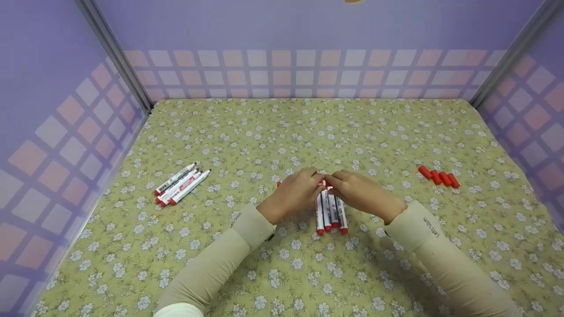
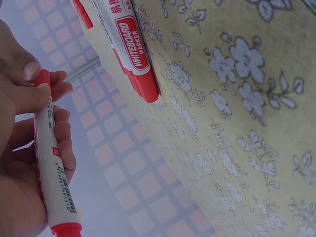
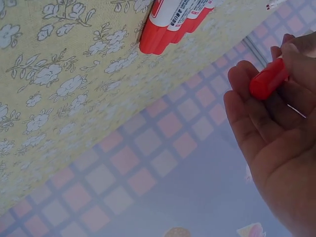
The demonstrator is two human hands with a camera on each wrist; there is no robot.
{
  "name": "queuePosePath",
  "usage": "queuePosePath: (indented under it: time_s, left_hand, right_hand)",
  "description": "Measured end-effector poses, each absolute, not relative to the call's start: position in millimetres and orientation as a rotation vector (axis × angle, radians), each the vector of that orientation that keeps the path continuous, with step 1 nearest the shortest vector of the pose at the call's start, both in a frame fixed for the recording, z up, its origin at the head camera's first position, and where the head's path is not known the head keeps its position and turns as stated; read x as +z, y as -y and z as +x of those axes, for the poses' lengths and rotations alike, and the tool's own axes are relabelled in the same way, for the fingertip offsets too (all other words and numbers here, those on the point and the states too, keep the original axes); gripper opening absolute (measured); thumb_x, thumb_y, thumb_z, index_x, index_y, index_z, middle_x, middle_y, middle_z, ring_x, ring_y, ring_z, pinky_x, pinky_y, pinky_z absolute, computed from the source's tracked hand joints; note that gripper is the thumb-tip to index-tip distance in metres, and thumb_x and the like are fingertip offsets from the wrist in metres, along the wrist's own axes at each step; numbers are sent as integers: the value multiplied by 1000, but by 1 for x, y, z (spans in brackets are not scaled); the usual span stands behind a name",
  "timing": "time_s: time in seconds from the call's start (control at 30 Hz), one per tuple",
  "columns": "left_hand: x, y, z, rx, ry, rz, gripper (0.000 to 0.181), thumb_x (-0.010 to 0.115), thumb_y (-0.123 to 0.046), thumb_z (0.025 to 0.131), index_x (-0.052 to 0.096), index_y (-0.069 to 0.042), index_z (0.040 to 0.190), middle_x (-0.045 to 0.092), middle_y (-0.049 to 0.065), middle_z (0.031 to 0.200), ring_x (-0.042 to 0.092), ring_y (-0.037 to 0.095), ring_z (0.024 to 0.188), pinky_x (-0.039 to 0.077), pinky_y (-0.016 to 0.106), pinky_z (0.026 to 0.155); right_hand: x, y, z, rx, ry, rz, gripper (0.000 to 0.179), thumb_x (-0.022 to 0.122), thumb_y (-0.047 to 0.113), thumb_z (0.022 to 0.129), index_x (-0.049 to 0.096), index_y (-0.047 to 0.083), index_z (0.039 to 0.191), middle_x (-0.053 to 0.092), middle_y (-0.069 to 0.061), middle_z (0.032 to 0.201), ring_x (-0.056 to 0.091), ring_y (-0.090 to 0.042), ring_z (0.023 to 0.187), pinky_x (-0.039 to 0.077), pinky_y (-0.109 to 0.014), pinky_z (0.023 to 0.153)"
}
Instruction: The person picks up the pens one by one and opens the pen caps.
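Observation:
A white whiteboard marker [image 2: 55, 158] with red ends lies along my left hand [image 1: 296, 193], whose fingers and thumb grip its barrel. Thumb and fingers of my right hand [image 1: 362, 193] pinch the red cap [image 3: 270, 79] at the marker's other end; the cap is on the marker. Both hands meet above several markers [image 1: 331, 211] lying side by side, their red ends towards me. The hands cover the far ends of this row in the head view. In the right wrist view, the outer fingers of my right hand extend past the cap.
Several uncapped markers [image 1: 183, 187] lie together at the left, dark tips pointing away to the right. Several loose red caps [image 1: 435, 176] form a row at the right. A floral cloth [image 1: 246, 132] covers the table, with tiled-pattern walls [image 1: 282, 72] at the back and sides.

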State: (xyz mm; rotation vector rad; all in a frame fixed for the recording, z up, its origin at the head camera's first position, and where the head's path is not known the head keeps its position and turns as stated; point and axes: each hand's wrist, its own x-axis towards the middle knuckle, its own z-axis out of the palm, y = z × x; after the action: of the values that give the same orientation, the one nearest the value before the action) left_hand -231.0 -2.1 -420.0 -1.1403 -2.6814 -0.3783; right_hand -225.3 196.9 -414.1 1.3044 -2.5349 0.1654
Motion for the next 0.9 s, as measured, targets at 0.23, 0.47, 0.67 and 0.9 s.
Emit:
queuePosePath:
  time_s: [0.23,0.47,0.67,0.9]
  left_hand:
    - [-420,4,-230,-368,2661,-1195,25,52,-20,100,66,-4,112,64,8,102,63,18,87,53,28,73]
    - [-425,7,-230,-445,2657,-1227,24,50,-20,101,68,-7,109,62,3,92,57,13,73,50,26,66]
    - [-427,9,-228,-477,2699,-1200,27,48,-21,101,69,-7,112,64,3,94,61,15,79,51,29,70]
    - [-426,11,-231,-671,2777,-1203,23,50,-17,100,70,-6,104,65,3,91,56,13,74,46,24,67]
  right_hand:
    - [-414,-190,-227,102,2517,1265,14,64,9,92,69,1,102,67,-9,78,62,-17,63,52,-26,57]
    - [-416,-188,-224,41,2475,1251,6,64,7,90,68,3,93,66,-7,70,60,-18,56,50,-28,52]
    - [-419,-187,-223,59,2457,1248,5,66,3,88,69,3,91,68,-7,70,58,-17,55,48,-27,52]
    - [-426,-186,-225,118,2379,1277,13,66,-3,85,70,3,96,70,-7,76,56,-17,59,48,-27,54]
